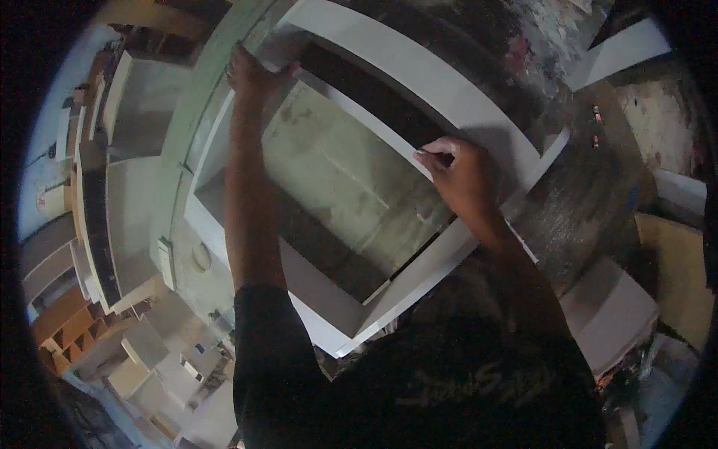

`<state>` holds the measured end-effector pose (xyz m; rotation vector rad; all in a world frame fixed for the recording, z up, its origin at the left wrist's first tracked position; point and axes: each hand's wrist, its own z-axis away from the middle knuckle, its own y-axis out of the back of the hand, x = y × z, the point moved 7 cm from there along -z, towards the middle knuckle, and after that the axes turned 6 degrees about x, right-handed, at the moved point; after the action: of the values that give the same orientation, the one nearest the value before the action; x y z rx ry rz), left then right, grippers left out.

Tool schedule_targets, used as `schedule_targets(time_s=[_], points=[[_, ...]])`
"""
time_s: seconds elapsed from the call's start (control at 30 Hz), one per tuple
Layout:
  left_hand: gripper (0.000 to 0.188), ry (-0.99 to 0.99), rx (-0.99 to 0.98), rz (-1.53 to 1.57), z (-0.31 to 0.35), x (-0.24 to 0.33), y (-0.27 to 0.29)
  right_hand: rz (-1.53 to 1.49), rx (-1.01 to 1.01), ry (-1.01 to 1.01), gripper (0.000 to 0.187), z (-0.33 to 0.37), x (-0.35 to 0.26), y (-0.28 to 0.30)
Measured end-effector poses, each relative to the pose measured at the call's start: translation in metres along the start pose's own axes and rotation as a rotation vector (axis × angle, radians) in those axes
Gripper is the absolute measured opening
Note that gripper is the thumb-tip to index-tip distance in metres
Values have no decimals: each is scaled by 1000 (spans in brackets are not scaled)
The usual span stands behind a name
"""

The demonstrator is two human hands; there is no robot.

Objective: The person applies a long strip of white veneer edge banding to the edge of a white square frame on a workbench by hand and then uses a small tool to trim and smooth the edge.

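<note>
A white, box-like cabinet frame (407, 56) lies before me, with a narrow inner board (357, 111) running across it. At its far left corner, my left hand (253, 73) grips the frame, fingers over the outer edge and thumb stretched toward the inner board. My right hand (456, 161) is closed in a pinch at the right part of the inner board. Something small and dark shows at its fingertips, too small to name. Through the frame's opening, a stained greenish surface (329, 161) is visible.
Cabinet panels (138, 120) and shelving stand along the left. At lower left is a brown compartmented unit (71, 329). To the right lie a white board (621, 52), a pale box-like piece (609, 314) and a tan panel (677, 277). A small red-and-black item (597, 126) rests beyond the frame.
</note>
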<state>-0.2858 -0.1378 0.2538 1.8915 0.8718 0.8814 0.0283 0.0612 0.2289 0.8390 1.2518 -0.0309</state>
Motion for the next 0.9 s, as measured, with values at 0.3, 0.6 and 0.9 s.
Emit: schedule_targets(time_s=[0.3, 0.6, 0.9], points=[[77, 148, -34, 141, -33, -103, -58, -24, -43, 38, 20, -53, -42, -53], [34, 19, 0, -160, -31, -82, -39, -103, -105, 116, 17, -99, -68, -113], [45, 410, 116, 310, -27, -83, -26, -88, -81, 304, 19, -145, -104, -153]])
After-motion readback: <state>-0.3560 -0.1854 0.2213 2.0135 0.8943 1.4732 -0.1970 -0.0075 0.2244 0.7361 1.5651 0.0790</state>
